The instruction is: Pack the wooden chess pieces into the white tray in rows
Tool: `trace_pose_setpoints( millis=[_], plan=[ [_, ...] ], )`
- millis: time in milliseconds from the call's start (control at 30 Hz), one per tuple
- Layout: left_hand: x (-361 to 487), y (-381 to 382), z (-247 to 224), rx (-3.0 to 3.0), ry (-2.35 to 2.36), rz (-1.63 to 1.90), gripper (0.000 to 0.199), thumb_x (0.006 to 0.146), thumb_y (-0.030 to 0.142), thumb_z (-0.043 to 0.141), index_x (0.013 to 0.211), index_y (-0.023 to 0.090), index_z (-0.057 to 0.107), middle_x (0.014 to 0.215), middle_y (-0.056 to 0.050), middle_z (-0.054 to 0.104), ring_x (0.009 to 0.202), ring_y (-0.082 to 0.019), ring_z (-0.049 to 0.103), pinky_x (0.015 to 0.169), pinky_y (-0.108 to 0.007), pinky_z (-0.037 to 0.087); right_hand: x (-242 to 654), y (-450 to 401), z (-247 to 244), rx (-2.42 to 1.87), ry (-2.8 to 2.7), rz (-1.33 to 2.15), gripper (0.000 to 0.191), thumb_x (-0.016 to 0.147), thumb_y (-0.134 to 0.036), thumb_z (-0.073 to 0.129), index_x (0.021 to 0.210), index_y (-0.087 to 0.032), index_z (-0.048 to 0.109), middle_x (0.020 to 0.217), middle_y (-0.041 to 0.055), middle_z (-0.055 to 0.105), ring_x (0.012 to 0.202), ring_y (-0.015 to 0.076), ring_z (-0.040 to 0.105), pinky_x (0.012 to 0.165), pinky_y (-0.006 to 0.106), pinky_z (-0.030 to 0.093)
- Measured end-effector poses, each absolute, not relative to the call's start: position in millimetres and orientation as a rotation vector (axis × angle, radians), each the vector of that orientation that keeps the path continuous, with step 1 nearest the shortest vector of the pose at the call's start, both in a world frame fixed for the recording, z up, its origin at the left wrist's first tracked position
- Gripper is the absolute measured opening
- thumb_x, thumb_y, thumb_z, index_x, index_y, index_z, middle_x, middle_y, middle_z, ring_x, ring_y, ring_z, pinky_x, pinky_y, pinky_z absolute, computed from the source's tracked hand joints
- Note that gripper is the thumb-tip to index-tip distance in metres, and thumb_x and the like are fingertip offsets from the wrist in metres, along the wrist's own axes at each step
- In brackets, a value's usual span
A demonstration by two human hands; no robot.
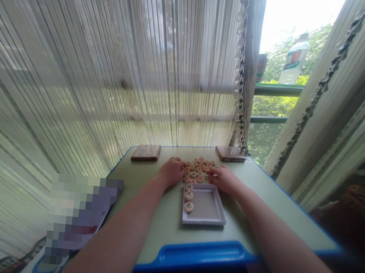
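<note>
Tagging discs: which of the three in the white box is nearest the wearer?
The near-end disc of the column; the other two sit beyond it, toward the loose pile.

Both your bare arms stretch forward, with a gap between the hands.
Your left forearm slants up from the lower left to your left hand, back upward, its fingers bent and turned inward. Your right forearm slants in from the lower right, and your right hand reaches inward at about the same level, its fingers pointing toward the left. Your fingertips are too small to tell how firmly either hand closes.
</note>
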State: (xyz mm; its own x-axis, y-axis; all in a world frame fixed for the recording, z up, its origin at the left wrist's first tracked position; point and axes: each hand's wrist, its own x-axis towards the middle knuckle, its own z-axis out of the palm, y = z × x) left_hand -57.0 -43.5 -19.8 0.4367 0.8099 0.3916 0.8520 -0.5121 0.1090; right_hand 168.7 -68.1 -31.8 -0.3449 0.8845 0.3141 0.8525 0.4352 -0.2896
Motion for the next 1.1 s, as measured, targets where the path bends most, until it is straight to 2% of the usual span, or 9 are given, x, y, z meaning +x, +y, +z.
trace_pose_setpoints(
  millis=[67, 200, 300, 400, 600, 733, 833, 1000, 1100],
  plan=[
    [-56.0, -45.5, -18.4, -2.557, -1.496, -0.616, 0.022, 0.077, 0.023, 0.048, 0.088, 0.018, 0.066, 0.087, -0.008, 0.062, 0.088, -0.020, 0.054, 0.082, -0.031, 0.043, 168.6, -65.7, -32.5, -1.486, -2.254, 0.166, 0.025, 0.078, -0.022, 0.051, 0.095, -0.020, 0.068, 0.095, 0.0043, 0.068, 0.090, 0.0194, 0.054, 0.086, 0.031, 0.035],
    [-52.4, -51.5, -14.1, -2.592, -1.472, -0.611, 0.020, 0.076, 0.026, 0.049, 0.084, 0.018, 0.066, 0.080, -0.005, 0.062, 0.079, -0.017, 0.055, 0.074, -0.027, 0.043, 167.1, -65.5, -31.0, -1.527, -2.193, 0.270, 0.027, 0.077, -0.025, 0.052, 0.100, -0.020, 0.066, 0.091, 0.0036, 0.068, 0.087, 0.0191, 0.055, 0.082, 0.030, 0.038],
    [-47.3, -56.8, -9.7, -2.634, -1.498, -0.522, 0.028, 0.082, 0.031, 0.041, 0.077, 0.017, 0.065, 0.069, -0.004, 0.062, 0.064, -0.015, 0.054, 0.062, -0.025, 0.040, 166.5, -66.3, -29.7, -1.506, -2.166, 0.232, 0.025, 0.076, -0.026, 0.054, 0.096, -0.019, 0.067, 0.092, 0.0046, 0.068, 0.090, 0.0201, 0.055, 0.082, 0.031, 0.038],
    [-40.7, -62.3, -4.9, -2.657, -1.509, -0.485, 0.038, 0.087, 0.035, 0.032, 0.077, 0.018, 0.065, 0.066, -0.005, 0.063, 0.060, -0.014, 0.054, 0.057, -0.025, 0.037, 168.4, -64.6, -30.2, -1.463, -2.138, 0.216, 0.022, 0.074, -0.024, 0.057, 0.091, -0.018, 0.068, 0.090, 0.0047, 0.067, 0.086, 0.0187, 0.056, 0.079, 0.029, 0.039],
    [-30.2, -67.6, -4.0, -2.665, -1.461, -0.463, 0.042, 0.089, 0.036, 0.028, 0.076, 0.017, 0.063, 0.072, -0.009, 0.064, 0.064, -0.016, 0.058, 0.059, -0.026, 0.038, 173.4, -58.7, -35.5, -1.470, -2.070, 0.271, 0.019, 0.074, -0.024, 0.057, 0.088, -0.019, 0.068, 0.084, 0.0031, 0.067, 0.075, 0.0152, 0.059, 0.068, 0.023, 0.042],
    [-32.1, -62.3, -9.6, -2.566, -1.560, -0.459, 0.032, 0.086, 0.035, 0.035, 0.087, 0.019, 0.062, 0.078, -0.008, 0.066, 0.069, -0.018, 0.059, 0.061, -0.027, 0.041, 172.7, -56.7, -37.4, -1.474, -2.132, 0.232, 0.019, 0.075, -0.027, 0.056, 0.086, -0.019, 0.069, 0.083, 0.0033, 0.067, 0.077, 0.0162, 0.058, 0.072, 0.025, 0.041],
    [-38.1, -55.7, -11.9, -2.463, -1.639, -0.547, 0.027, 0.084, 0.027, 0.038, 0.095, 0.020, 0.061, 0.087, -0.007, 0.065, 0.076, -0.019, 0.060, 0.066, -0.028, 0.043, 171.3, -57.1, -36.3, -1.467, -2.166, 0.152, 0.020, 0.076, -0.028, 0.055, 0.086, -0.018, 0.069, 0.086, 0.0052, 0.067, 0.082, 0.0182, 0.057, 0.077, 0.027, 0.040],
    [-48.6, -47.8, -12.1, -2.584, -1.512, -0.607, 0.023, 0.071, 0.012, 0.047, 0.079, 0.019, 0.067, 0.090, -0.005, 0.063, 0.087, -0.018, 0.056, 0.080, -0.028, 0.044, 172.4, -61.0, -31.5, -1.432, -2.156, 0.067, 0.022, 0.079, -0.028, 0.050, 0.086, -0.018, 0.069, 0.086, 0.0057, 0.066, 0.084, 0.0182, 0.056, 0.079, 0.027, 0.038],
    [-50.8, -46.7, -11.9, -2.705, -1.422, -0.583, 0.029, 0.066, 0.008, 0.048, 0.081, 0.022, 0.070, 0.092, -0.003, 0.064, 0.090, -0.018, 0.054, 0.084, -0.028, 0.043, 175.8, -62.4, -30.2, -1.458, -2.144, 0.074, 0.024, 0.079, -0.030, 0.049, 0.086, -0.018, 0.069, 0.085, 0.0059, 0.065, 0.082, 0.0180, 0.055, 0.076, 0.026, 0.038]
  ],
)
